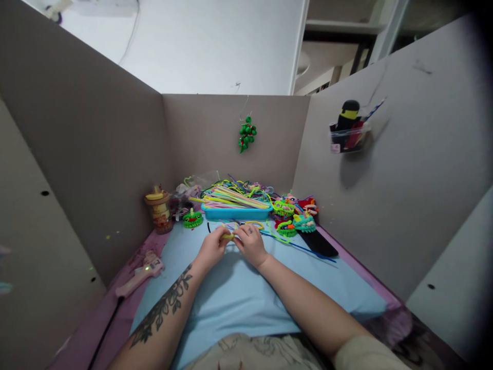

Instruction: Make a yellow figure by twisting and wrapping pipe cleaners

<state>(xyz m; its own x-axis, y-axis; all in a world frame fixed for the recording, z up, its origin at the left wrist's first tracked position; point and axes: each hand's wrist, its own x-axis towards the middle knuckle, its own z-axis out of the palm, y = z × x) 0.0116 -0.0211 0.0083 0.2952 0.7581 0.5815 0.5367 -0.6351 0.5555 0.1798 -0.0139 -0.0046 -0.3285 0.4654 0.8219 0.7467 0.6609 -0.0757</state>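
Note:
My left hand [214, 245] and my right hand [251, 243] meet above the light blue cloth [231, 303], fingertips close together. Both pinch a small yellow pipe cleaner piece [228, 236], mostly covered by the fingers, so its exact shape is hard to make out. Just beyond the hands lie loose pipe cleaners, including a yellow loop [259, 225] and a long blue pipe cleaner [314, 252] that stretches to the right. Behind them stands a blue tray [234, 213] heaped with pastel and bright pipe cleaners [234, 198].
A pink glue gun [140, 277] rests at left, its cord trailing forward. A green frog-like figure [192, 219] and a brown jar [159, 213] stand behind it. Colourful fuzzy figures [304, 222] and a black flat object [318, 243] lie at right. Grey partitions [231, 128] enclose three sides.

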